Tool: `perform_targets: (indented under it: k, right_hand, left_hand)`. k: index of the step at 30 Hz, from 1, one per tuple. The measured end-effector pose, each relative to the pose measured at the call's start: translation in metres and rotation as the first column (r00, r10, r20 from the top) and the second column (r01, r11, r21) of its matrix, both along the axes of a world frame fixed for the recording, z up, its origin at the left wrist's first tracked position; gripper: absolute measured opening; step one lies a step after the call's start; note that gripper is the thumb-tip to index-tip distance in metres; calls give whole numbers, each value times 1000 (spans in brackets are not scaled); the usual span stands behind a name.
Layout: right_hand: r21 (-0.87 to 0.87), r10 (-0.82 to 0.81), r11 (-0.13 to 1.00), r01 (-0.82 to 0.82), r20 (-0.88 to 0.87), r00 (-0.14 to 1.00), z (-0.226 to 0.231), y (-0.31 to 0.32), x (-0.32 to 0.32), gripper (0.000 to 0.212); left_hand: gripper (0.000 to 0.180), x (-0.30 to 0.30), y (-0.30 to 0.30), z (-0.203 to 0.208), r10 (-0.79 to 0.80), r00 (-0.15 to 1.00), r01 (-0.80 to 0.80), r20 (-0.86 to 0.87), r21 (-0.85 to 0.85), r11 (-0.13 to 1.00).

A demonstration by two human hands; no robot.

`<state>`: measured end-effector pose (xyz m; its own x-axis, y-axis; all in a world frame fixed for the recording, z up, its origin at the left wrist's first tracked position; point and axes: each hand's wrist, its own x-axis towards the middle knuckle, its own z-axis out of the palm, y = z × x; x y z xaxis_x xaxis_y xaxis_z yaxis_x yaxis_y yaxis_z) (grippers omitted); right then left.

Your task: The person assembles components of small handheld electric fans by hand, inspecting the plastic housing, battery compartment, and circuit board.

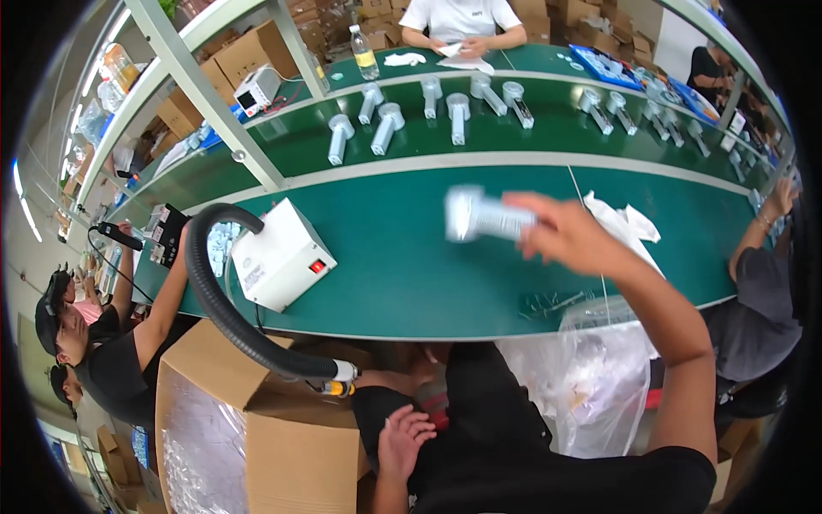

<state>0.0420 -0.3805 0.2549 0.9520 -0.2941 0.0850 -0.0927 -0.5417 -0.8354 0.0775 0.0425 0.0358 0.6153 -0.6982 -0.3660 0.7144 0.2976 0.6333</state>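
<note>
While the left hand (404, 441) rests loosely curled and empty near the lap, well apart from the other, the right hand (561, 231) grips a motion-blurred, pale blue-grey plastic device with a round head (488, 216) above the green worktable (411, 295). Left, a white metal box-shaped machine (282, 257) bears small print, too faint to read. Far off stands a clear, yellow-labelled bottle (364, 56). Near left, an open brown cardboard carton (300, 467) holds crumpled clear plastic wrapping (204, 445); near right hangs a transparent plastic bag (595, 377), its contents unclear.
</note>
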Motion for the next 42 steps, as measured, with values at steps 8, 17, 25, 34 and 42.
perform_targets:
  k: [8,17,25,34,42]
  right_hand:
    - [-671,-547,436,600,332,769,-117,-180,191,42]
    - [-725,-202,520,451,409,890,-54,-140,368,35]
    - [-564,-448,784,260,-224,865,-75,-110,568,74]
    - [171,-244,966,195,342,908,-32,-135,461,24]
    - [513,49,850,-119,148,988,59,41,144,36]
  left_hand:
    - [46,10,-10,-27,-87,994,89,-59,34,995]
    - [57,12,27,-67,48,976,15,-211,287,958]
    - [48,28,-7,-54,185,907,49,-379,530,847]
    - [58,3,17,-59,-11,985,29,-171,103,994]
    - [38,-31,42,111,-162,924,159,347,38,987]
